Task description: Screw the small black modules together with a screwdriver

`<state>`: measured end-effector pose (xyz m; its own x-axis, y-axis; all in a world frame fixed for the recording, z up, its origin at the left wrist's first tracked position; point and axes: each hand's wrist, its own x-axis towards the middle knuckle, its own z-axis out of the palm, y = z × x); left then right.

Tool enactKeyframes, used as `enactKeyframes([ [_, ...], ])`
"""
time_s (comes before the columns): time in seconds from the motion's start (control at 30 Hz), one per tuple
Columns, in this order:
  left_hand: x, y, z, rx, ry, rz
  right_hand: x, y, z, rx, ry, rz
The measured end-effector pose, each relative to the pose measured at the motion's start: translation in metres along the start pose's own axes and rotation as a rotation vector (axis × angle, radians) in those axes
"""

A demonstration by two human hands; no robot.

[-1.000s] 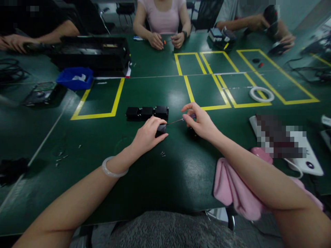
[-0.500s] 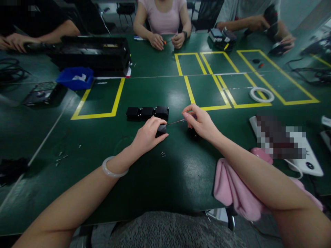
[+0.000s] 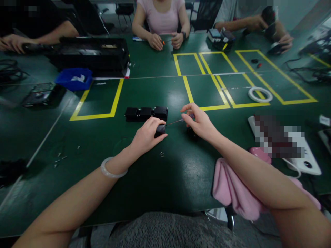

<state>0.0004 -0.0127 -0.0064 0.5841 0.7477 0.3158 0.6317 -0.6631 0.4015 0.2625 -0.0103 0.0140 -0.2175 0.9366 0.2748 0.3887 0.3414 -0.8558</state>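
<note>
My left hand (image 3: 148,135) is closed around a small black block (image 3: 160,129), thumb on the near side and fingers over the far side. In my right hand (image 3: 198,120) is a screwdriver (image 3: 175,122), pinched by its handle, with the thin shaft pointing left. Its tip meets the right face of the block. Beneath the right hand lies a dark object (image 3: 191,132), mostly hidden. Just beyond my left hand, three similar black blocks (image 3: 146,112) stand in a row. Several small screws (image 3: 161,154) lie on the table nearer to me.
More screws (image 3: 60,159) are scattered at left, near a blue bin (image 3: 74,79) and a long black housing (image 3: 89,55). A tape roll (image 3: 260,94) lies at right, a pink cloth (image 3: 232,186) under my right forearm, a white power strip (image 3: 309,158) beyond. Three people sit across the table.
The fingers of my right hand have shifted slightly on the screwdriver handle. The block stays in my left hand, and the whole view has moved a little.
</note>
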Motion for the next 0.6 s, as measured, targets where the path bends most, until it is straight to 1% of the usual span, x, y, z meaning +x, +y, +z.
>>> enactKeyframes([
  [0.13, 0.0002, 0.0007, -0.0003, 0.008, -0.001, 0.001, -0.0008, -0.0012, 0.0010, 0.027, -0.035, 0.052],
  [0.37, 0.0003, 0.0001, -0.0001, 0.019, 0.002, 0.020, -0.0004, -0.0021, -0.0006, -0.017, -0.017, -0.025],
  [0.6, 0.0003, 0.0010, -0.0014, 0.007, -0.017, -0.008, -0.0004, -0.0053, -0.0015, -0.012, -0.011, -0.027],
])
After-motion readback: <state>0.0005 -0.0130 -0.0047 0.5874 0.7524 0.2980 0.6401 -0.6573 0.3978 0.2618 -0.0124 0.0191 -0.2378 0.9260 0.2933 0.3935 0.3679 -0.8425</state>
